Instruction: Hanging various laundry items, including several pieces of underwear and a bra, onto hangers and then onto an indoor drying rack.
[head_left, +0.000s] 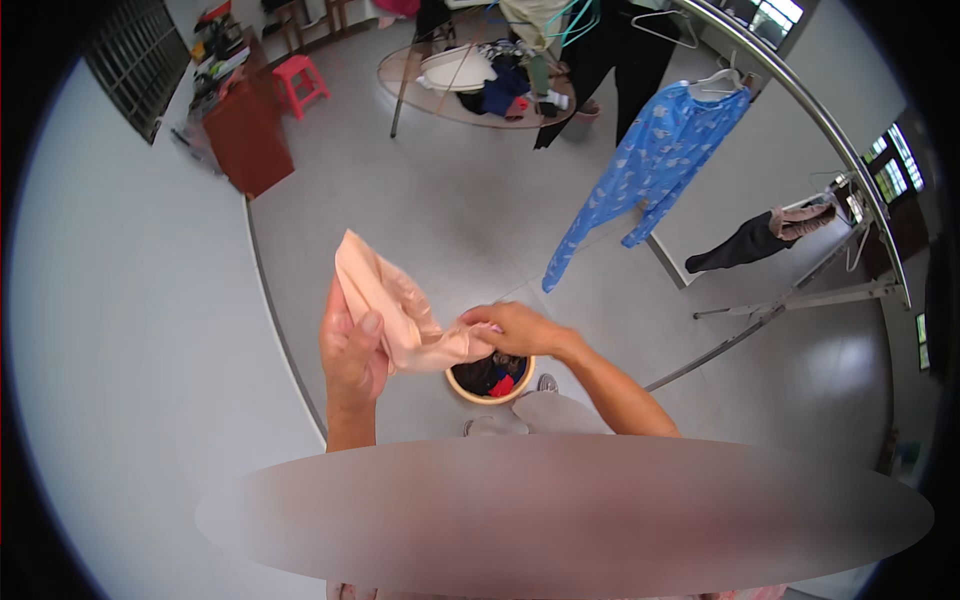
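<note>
A light peach cloth garment (397, 315) is stretched between my two hands. My left hand (356, 349) grips its left end, thumb in front. The fingers of my right hand (510, 326) pinch the other, bunched end. Beneath the cloth, on the floor, a round basin with a cream rim (491, 400) holds dark clothes and a red piece (502, 385); the garment and my right hand cover its back edge.
A metal drying rack (832, 127) curves along the right, bearing blue patterned trousers (645, 157), black trousers (622, 60) and a dark garment (750, 240). A round glass table (420, 101) with clothes stands ahead. Left are a red stool (300, 79), a brown cabinet (251, 135) and a wall.
</note>
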